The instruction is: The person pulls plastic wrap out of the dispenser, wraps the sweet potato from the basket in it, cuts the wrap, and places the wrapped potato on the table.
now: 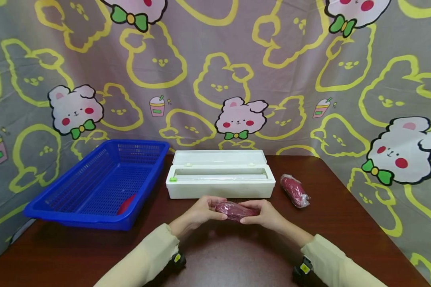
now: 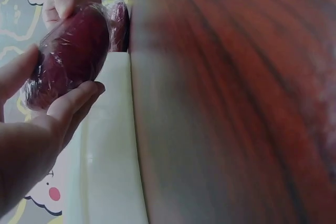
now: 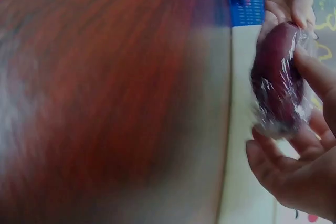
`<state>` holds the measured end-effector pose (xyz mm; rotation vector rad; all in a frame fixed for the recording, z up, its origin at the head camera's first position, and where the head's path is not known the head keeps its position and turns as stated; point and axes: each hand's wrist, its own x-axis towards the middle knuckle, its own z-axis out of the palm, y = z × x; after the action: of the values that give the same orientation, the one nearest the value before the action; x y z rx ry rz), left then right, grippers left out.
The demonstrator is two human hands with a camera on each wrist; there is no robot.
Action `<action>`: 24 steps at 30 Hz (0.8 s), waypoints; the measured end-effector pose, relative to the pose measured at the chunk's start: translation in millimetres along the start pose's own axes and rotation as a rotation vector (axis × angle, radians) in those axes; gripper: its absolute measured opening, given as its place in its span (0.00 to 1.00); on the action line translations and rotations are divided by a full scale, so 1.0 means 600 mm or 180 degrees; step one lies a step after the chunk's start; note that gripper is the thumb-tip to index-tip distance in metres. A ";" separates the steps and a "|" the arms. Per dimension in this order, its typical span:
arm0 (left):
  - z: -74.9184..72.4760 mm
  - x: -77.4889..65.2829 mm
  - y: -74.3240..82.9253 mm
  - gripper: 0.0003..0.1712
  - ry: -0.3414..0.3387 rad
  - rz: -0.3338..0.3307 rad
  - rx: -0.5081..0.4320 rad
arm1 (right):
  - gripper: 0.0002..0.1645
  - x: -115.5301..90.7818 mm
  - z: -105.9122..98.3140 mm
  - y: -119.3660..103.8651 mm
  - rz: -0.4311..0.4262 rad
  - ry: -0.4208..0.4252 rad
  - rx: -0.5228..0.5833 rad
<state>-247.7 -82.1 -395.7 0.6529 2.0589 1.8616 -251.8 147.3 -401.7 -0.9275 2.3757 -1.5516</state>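
Note:
A reddish-purple sweet potato (image 1: 233, 211), wound in clear plastic wrap, is held level above the table's front middle. My left hand (image 1: 205, 210) grips its left end between thumb and fingers. At the other end my right hand (image 1: 267, 214) pinches it the same way. In the right wrist view the wrap on the sweet potato (image 3: 278, 74) looks crinkled and bunched toward one end. Just behind both hands stands a white plastic wrap dispenser (image 1: 219, 190), its lid raised and a roll of film inside.
Right of the dispenser lies a second wrapped sweet potato (image 1: 293, 190). A blue plastic basket (image 1: 129, 221) stands at the left, with a red item (image 1: 125, 204) partly visible inside. Behind the brown table (image 1: 330, 187) hangs a patterned curtain (image 1: 201, 40).

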 end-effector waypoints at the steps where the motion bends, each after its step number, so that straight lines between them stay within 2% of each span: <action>1: 0.000 0.000 0.000 0.28 -0.0028 -0.0004 -0.0020 | 0.27 -0.003 -0.003 -0.003 -0.0042 -0.0097 -0.0084; 5: 0.001 0.000 0.002 0.29 -0.0117 -0.0044 -0.0072 | 0.28 -0.010 -0.020 -0.010 -0.0106 -0.0463 -0.0119; 9: 0.005 0.003 0.006 0.34 -0.0176 -0.0075 -0.0057 | 0.27 -0.017 -0.028 -0.013 -0.0056 -0.0466 -0.0334; 13: 0.006 0.004 0.007 0.38 -0.0147 -0.0153 -0.0060 | 0.27 -0.029 -0.035 -0.021 -0.0005 -0.0282 -0.0721; 16: 0.001 0.002 0.006 0.37 -0.0141 -0.0222 -0.0078 | 0.27 -0.040 -0.049 -0.027 0.0020 -0.0118 -0.0896; 20: -0.005 0.000 0.003 0.31 -0.0195 -0.0290 0.0039 | 0.29 -0.055 -0.077 -0.035 0.0217 0.0206 -0.0902; 24: -0.007 -0.003 0.002 0.26 -0.0270 -0.0371 0.0193 | 0.30 -0.065 -0.107 -0.046 0.0458 0.0596 -0.0723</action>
<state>-248.2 -86.3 -393.9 0.6024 2.0601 1.6848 -238.1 211.8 -356.5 -0.6553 2.7268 -1.3926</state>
